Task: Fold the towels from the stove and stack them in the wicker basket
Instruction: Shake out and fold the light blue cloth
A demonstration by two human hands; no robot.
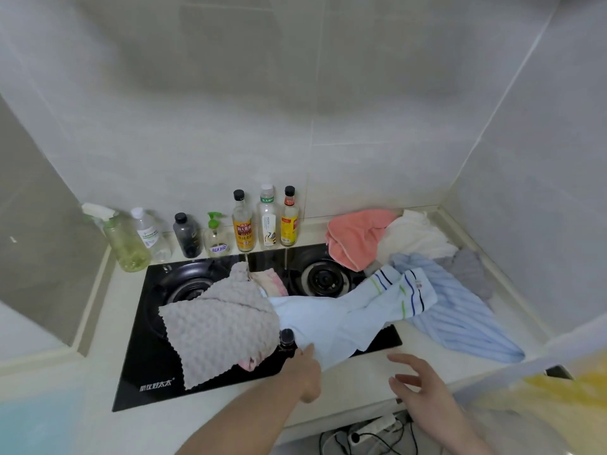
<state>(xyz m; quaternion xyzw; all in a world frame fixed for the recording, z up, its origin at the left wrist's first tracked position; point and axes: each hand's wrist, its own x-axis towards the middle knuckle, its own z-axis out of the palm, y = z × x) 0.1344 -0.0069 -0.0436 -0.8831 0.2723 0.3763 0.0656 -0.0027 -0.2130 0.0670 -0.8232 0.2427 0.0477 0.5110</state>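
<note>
Pale-blue striped towel (331, 318) lies rumpled over the stove (154, 362); left hand (303, 372) pinches its edge, right hand (417, 379) spread empty.

Head camera looks forward and steeply down, close over the stove (157, 366)

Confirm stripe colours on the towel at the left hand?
Pale blue towel with green and dark blue stripes; head view.

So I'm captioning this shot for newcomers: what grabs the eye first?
A heap of towels smothers the black glass stove: a grey bobbly cloth at front left, a pale blue striped towel across the middle. The left hand touches that towel's near edge; a coral pink towel lies at back right.
</note>
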